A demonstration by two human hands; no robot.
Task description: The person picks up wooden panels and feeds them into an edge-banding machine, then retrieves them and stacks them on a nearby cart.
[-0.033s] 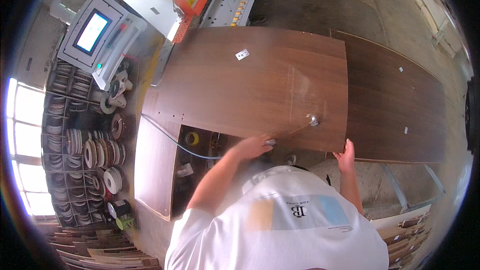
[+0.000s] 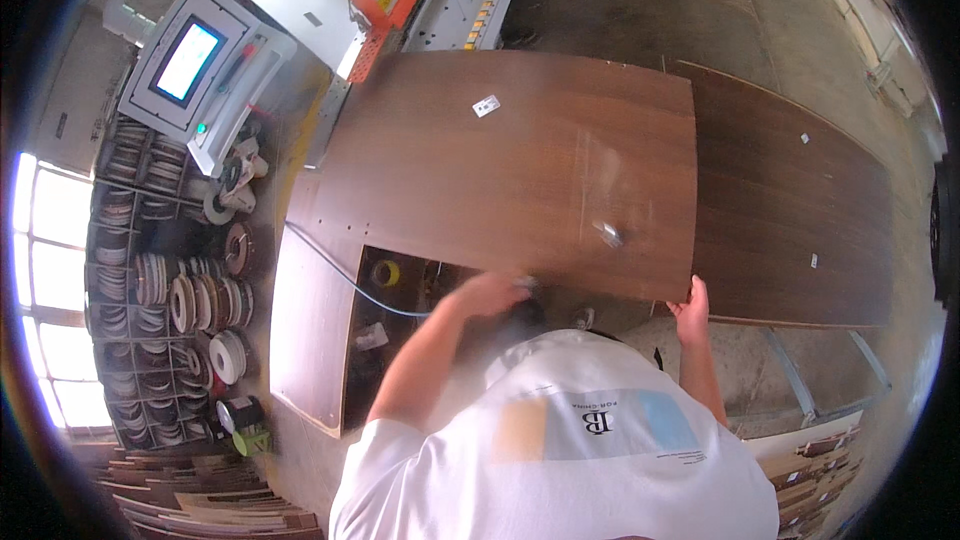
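A large brown wood-grain panel (image 2: 430, 160) lies in front of me, with a small white label on its far part. My right hand (image 2: 690, 304) grips the panel's near right corner, fingers at the edge. Smeared by motion, my left hand (image 2: 490, 294) is closed by the near edge around something small with a shiny end, whose kind I cannot make out. A small shiny metal item (image 2: 608, 233) rests on or just over the panel, also blurred. The blue hose (image 2: 345, 278) runs across the lower left toward my left forearm; its end is hidden.
A darker panel (image 2: 790, 200) adjoins on the right. At the far left stand a machine with an orange guard (image 2: 370, 52), a control screen (image 2: 188, 60) and a rack of edge-banding rolls (image 2: 195, 302). A yellow tape roll (image 2: 385, 273) sits inside the opening below the panel.
My left hand has moved slightly left. The shiny item on the panel shows a little further left, and the thin line between it and my hand no longer shows. My right hand stays at the corner.
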